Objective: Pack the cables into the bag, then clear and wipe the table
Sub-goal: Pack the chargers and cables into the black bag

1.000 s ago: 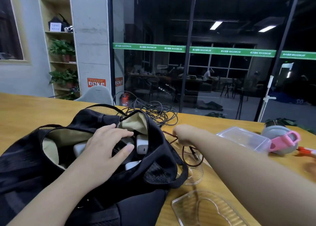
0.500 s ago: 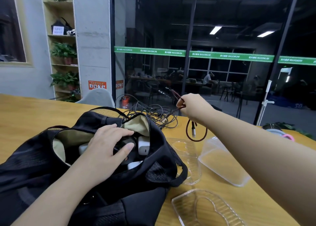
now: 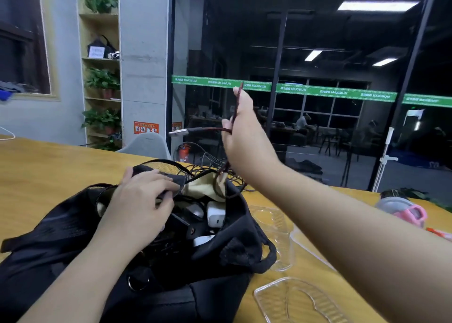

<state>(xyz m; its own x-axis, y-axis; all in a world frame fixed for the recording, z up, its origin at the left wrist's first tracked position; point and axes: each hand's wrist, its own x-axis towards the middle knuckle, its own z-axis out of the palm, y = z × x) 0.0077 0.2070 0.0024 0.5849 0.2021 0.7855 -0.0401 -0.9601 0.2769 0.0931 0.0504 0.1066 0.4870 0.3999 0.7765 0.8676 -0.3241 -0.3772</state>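
- Right hand (image 3: 241, 137) is up high above the table, fingers pinching a dark red braided cable (image 3: 236, 110); one strand runs up past the fingertips, and its metal plug (image 3: 178, 133) juts out to the left.
- The rest of that cable drops under the wrist and loops down at the far rim of the black bag (image 3: 73, 227), right by the tan lining.
- Left hand (image 3: 137, 205) is low, fingers curled round the near-left edge of the bag's opening, holding the mouth wide.
- Inside the open bag: white chargers (image 3: 215, 216) and dark leads, packed together.
- Just behind the bag, a tangle of black cables (image 3: 208, 161) lies on the wooden table (image 3: 49, 161).
- To the right of the bag, clear plastic trays (image 3: 293, 300) sit on the table, one touching the bag's strap.
- Farther right, near the table's edge, a grey-lidded container with a pink clasp (image 3: 403, 211).
- Beyond the table: a glass wall with a green stripe, shelves with plants at left.
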